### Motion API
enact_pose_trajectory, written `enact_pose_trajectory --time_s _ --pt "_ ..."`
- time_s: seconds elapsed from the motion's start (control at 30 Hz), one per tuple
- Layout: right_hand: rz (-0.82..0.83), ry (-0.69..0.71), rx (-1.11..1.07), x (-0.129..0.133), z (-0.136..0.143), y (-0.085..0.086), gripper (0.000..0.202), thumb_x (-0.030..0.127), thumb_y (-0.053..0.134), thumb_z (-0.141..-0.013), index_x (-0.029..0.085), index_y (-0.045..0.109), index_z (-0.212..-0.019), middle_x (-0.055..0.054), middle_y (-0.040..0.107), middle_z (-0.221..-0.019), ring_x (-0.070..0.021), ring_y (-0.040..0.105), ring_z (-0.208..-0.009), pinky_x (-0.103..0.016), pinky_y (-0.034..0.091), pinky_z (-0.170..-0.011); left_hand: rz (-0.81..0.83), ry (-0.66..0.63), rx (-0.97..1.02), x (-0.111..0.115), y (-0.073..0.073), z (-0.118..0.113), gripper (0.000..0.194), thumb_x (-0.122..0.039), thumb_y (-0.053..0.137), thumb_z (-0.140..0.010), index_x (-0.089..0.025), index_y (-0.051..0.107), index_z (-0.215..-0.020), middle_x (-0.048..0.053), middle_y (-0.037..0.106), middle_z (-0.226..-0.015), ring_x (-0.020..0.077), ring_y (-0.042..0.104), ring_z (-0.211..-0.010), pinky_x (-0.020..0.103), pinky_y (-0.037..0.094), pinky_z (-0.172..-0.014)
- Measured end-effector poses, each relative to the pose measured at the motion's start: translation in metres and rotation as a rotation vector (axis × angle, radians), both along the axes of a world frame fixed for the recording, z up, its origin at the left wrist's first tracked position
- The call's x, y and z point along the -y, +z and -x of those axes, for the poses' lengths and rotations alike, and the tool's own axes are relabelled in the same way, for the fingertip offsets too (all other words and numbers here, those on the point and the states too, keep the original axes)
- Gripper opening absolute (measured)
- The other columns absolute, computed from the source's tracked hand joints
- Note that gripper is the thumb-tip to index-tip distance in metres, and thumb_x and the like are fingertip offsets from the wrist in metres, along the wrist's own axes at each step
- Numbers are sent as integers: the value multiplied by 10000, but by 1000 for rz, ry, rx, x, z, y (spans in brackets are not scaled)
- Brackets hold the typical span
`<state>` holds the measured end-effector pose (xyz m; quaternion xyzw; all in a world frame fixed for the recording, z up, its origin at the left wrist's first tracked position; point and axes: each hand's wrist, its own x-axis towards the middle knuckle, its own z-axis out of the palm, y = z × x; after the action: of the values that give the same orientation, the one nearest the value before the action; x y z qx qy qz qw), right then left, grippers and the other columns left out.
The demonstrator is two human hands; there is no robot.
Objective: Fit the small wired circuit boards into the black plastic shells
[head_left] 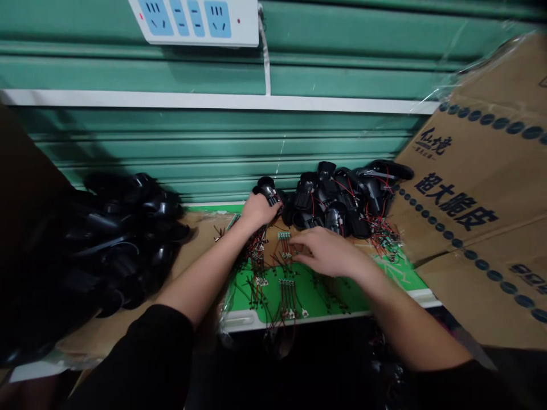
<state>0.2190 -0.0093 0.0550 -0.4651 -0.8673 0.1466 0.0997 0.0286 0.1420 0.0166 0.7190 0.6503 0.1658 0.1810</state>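
Observation:
My left hand (260,210) is closed around a black plastic housing (269,191) near the back edge of the table. Beneath it lies a tangle of red and black wires with small connectors (256,250). My right hand (318,250) is low over the table, its fingers bent and slightly apart beside a small row of green circuit boards (284,236); whether a fingertip touches a wire is too small to tell. Another row of boards with wires (287,282) lies closer to me on the green surface (316,310).
Black housings, several with red wires, are piled at the back right (335,213). A larger dark pile (123,245) stands at the left. Cardboard (465,228) rises on the right. A power strip (200,23) hangs on the green shutter wall (171,131).

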Motion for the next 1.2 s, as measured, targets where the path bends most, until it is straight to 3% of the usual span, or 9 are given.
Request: enact_pose_trajectory --time_s 0.23,0.47,0.63,0.8,0.9,1.0,1.1,1.2 --pt "-27 -101 355 -33 36 -7 220 243 617 -990 107 775 -1059 -219 767 -1047 -337 763 -947 -437 565 -836 8 25 -125 7 10 3 745 -686 599 -918 -16 765 -1198 359 684 -1302 438 709 -1197 449 551 -1005" --pt "-52 -156 374 -33 43 -21 295 239 584 -1011 112 693 -1252 -228 698 -1208 -342 755 -1003 -431 577 -847 -9 0 -142 6 7 17 633 -632 578 -947 -62 793 -1114 311 756 -1190 418 727 -1174 430 564 -977" --pt "-56 -148 374 -31 38 -23 257 208 579 -998 134 668 -1228 -211 643 -1279 -308 758 -916 -406 554 -788 -39 23 -103 8 1 25 547 -562 602 -945 -76 747 -1152 296 766 -1169 417 739 -1144 442 570 -945" --pt "-22 -126 46 -36 20 -18 148 232 649 -980 203 670 -1123 -93 744 -1004 -261 719 -926 -333 482 -778 -50 36 -12 10 -4 30 477 -390 620 -946 -100 630 -1324 251 775 -1181 381 749 -1123 427 569 -911" --pt "-35 -97 -255 -40 7 -13 122 250 682 -974 221 706 -1089 -40 763 -980 -172 666 -785 -291 460 -737 -48 9 49 11 -9 30 478 -363 644 -934 -133 610 -1352 209 782 -1187 351 755 -1102 404 564 -896" --pt "-66 -152 -484 -45 1 -12 146 317 701 -970 215 769 -1048 6 715 -778 -113 538 -568 -274 413 -612 -54 -4 88 14 -12 31 455 -336 663 -916 -129 631 -1320 211 785 -1155 359 754 -1068 417 555 -878" --pt "-14 -268 -708 -46 2 -14 239 417 712 -960 197 784 -1020 43 583 -581 -106 467 -479 -262 337 -505 -94 -4 133 24 -9 34 436 -320 688 -898 -118 650 -1283 219 773 -1164 350 743 -1046 421 544 -872" --pt "121 -324 -933 -45 9 -18 311 478 755 -912 179 762 -997 38 591 -568 -107 496 -454 -247 324 -450 -236 -99 423 45 -1 38 247 -332 641 -952 -160 719 -1111 135 786 -1107 261 725 -935 366 529 -836"
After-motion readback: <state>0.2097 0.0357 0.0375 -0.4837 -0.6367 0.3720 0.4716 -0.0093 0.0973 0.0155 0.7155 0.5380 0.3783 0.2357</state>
